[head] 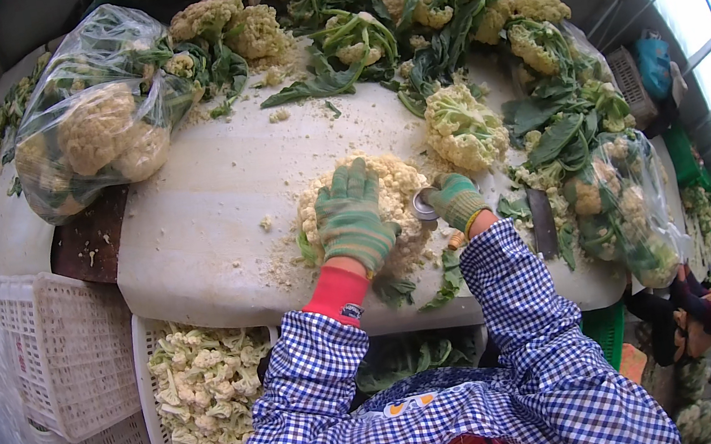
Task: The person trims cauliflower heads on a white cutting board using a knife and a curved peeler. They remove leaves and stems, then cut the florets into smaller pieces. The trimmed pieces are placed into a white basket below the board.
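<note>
A cream cauliflower head (401, 181) lies on the white-covered table in front of me. My left hand (354, 215), in a green striped knit glove, presses over its top and near side and holds it. In my right hand (459, 198), also gloved, is a small tool with a round metal end (424, 203). That end touches or nearly touches the right side of the head; the contact is not clear. The tool's handle is mostly hidden in my fist. Just beyond my right hand, another cauliflower (465, 126) shows its cut stem side.
Leafy cauliflowers (362, 38) pile along the back. Bagged cauliflowers stand left (101, 136) and right (625, 202). A flat dark blade (542, 221) lies right of my sleeve. A white crate (146, 391) below the table edge holds florets; stacked crates (71, 347) stand left. A person (700, 312) is at far right.
</note>
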{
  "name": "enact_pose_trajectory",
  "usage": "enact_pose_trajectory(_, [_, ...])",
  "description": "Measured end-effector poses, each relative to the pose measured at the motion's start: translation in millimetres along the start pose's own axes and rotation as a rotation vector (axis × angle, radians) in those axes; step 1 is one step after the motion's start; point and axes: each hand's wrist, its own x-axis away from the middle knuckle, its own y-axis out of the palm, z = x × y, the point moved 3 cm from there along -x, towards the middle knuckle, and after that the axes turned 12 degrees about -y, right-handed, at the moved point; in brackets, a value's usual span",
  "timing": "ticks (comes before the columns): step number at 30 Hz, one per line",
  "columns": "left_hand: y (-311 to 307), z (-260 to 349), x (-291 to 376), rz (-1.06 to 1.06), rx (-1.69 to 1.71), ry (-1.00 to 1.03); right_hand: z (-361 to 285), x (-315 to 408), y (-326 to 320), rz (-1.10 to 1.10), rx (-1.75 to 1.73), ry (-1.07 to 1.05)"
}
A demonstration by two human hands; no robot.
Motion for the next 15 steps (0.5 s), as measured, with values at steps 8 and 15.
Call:
enact_pose_trajectory(8, [-2.4, -4.1, 0.1, 0.031, -0.012, -0.005, -45.9, -5.8, -4.3, 0.15, -0.002, -0.213])
enact_pose_trajectory(15, [-5.3, 0.2, -1.9, 0.085, -0.001, 0.038, 93.6, 0.4, -8.9, 0.299, -0.188, 0.104])
